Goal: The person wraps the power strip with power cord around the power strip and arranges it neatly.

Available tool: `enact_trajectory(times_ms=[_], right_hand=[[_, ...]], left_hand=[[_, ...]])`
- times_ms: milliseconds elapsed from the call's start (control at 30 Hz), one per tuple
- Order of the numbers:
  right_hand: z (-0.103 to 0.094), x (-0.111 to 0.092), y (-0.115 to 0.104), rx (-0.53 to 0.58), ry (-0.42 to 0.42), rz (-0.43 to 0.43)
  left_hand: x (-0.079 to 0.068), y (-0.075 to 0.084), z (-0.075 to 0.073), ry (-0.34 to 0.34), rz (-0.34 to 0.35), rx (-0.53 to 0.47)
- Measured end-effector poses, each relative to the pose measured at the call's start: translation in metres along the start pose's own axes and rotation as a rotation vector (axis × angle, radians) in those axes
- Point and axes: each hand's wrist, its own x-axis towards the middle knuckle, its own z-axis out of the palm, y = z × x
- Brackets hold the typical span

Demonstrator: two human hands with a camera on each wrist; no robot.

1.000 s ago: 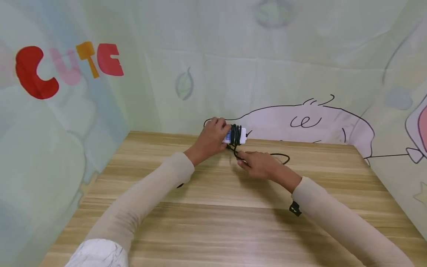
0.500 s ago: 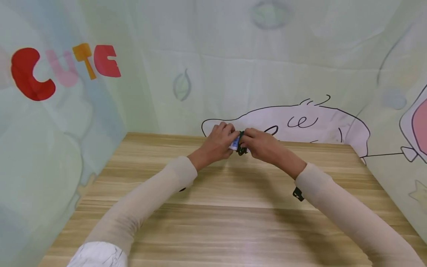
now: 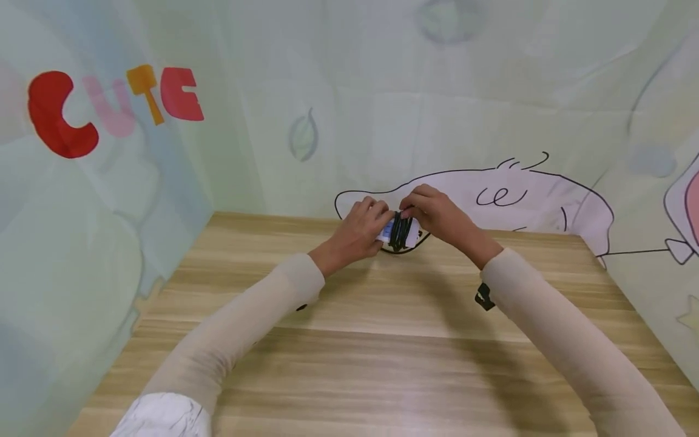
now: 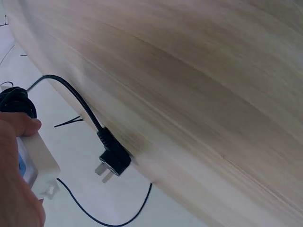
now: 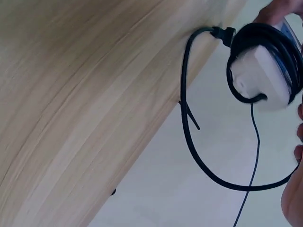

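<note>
A white power strip (image 3: 413, 235) with a blue patch is held up near the back of the table by my left hand (image 3: 357, 233). Black cord (image 3: 401, 232) is wrapped in several turns round its middle. My right hand (image 3: 434, 209) pinches the cord's free length just above the strip's right side. In the right wrist view, a loose loop of that cord (image 5: 183, 94) runs from the black plug (image 5: 226, 35) toward the right hand (image 5: 296, 194). The plug (image 4: 115, 160) hangs with its metal prongs showing in the left wrist view, beyond the thumb of the left hand (image 4: 19, 151).
The wood-grain table (image 3: 349, 364) reaches back to a pale printed backdrop (image 3: 371, 133) with a cartoon outline, close behind the hands. Another backdrop wall (image 3: 82, 243) with coloured letters stands along the left edge.
My right hand has carried the cord from below the strip, up across its front, to above its right side. The strip has shifted slightly right in my left hand's grip.
</note>
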Motion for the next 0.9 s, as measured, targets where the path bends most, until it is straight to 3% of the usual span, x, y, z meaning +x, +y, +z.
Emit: enact_trajectory(times_ms=[200, 400, 600, 900], right_hand=[[-0.003, 0.006, 0.006, -0.011, -0.03, 0.192], [0.001, 0.008, 0.009, 0.125, -0.034, 0.183], [0.004, 0.012, 0.013, 0.168, 0.005, 0.194], [0.017, 0.011, 0.021, 0.346, -0.046, 0.44]], left_hand=[[0.0, -0.002, -0.002, -0.014, 0.014, -0.02], [-0.001, -0.005, 0.0, 0.027, 0.039, -0.011], [0.0, -0.009, 0.0, 0.072, 0.065, -0.042], [0.005, -0.012, -0.005, 0.105, 0.011, -0.092]])
